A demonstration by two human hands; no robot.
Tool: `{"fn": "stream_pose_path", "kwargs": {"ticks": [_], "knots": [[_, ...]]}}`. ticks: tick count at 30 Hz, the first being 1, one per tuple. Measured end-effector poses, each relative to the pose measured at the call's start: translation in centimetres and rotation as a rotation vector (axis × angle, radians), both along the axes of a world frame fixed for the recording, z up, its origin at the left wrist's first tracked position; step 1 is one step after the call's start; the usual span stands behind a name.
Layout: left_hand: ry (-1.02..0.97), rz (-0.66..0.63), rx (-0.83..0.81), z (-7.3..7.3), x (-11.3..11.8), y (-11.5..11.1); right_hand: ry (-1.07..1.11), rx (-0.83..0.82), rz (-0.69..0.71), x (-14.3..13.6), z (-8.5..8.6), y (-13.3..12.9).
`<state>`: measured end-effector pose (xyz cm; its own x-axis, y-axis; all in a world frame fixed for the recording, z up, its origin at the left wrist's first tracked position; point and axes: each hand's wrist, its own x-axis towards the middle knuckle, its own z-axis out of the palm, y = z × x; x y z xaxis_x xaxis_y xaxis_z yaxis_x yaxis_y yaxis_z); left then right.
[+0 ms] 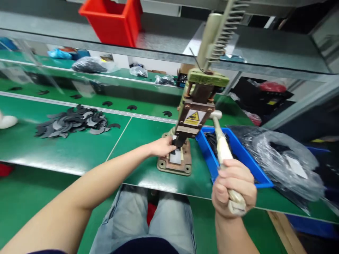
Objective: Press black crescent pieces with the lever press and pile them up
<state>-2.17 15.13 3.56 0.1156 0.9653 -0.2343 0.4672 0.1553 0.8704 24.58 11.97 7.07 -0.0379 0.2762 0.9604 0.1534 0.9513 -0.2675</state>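
A small hand press [195, 106] with a yellow warning label stands on the green bench [79, 151]. My right hand [234, 187] is closed around its pale lever handle [224, 148], which slopes down toward me. My left hand [161, 146] reaches in under the press head and pinches a small dark part [173, 151] on the press base [176, 164]. A white pad lies on that base beside my fingertips.
A blue bin [209, 155] with dark parts sits right of the press, a black plastic bag [286, 158] beyond it. A pile of dark curved pieces [72, 123] lies at left. A red bin [113, 21] stands on the upper shelf.
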Motion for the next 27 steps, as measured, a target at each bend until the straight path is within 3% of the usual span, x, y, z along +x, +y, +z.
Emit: {"fn": "stream_pose_path", "kwargs": {"ticks": [2, 4, 6, 10, 12, 14, 17, 20, 24, 27], "knots": [[0.014, -0.013, 0.045, 0.3, -2.5, -0.8, 0.0, 0.004, 0.004, 0.2, -0.1, 0.3], [0.139, 0.06, 0.128, 0.5, -6.7, -1.6, 0.002, 0.016, 0.0, 0.2, -0.2, 0.4], [0.436, 0.242, 0.248, 0.5, -12.2, -2.4, 0.011, 0.027, -0.014, 0.2, -0.2, 0.4], [0.682, 0.489, 0.216, -0.5, -23.6, -3.9, 0.039, 0.025, -0.056, 0.1, -0.3, 0.2], [0.933, 0.45, 0.073, -1.5, -27.8, -4.4, 0.057, 0.026, -0.07, 0.0, -0.3, 0.2], [1.074, 0.35, -0.021, -2.5, -30.3, -4.5, 0.073, 0.027, -0.081, -0.1, -0.4, 0.4], [1.196, 0.209, -0.003, -3.6, -31.4, -4.0, 0.107, 0.047, -0.095, -0.2, -0.6, 0.6], [1.287, 0.095, 0.088, -4.2, -30.5, -2.9, 0.144, 0.063, -0.114, -0.4, -0.7, 0.6], [1.2, -0.004, 0.147, -4.4, -27.5, -1.5, 0.138, 0.038, -0.126, -0.7, -0.5, 0.1], [1.033, -0.09, 0.225, -3.9, -23.5, -1.3, 0.122, -0.004, -0.14, -0.7, -0.3, -0.5]]}}
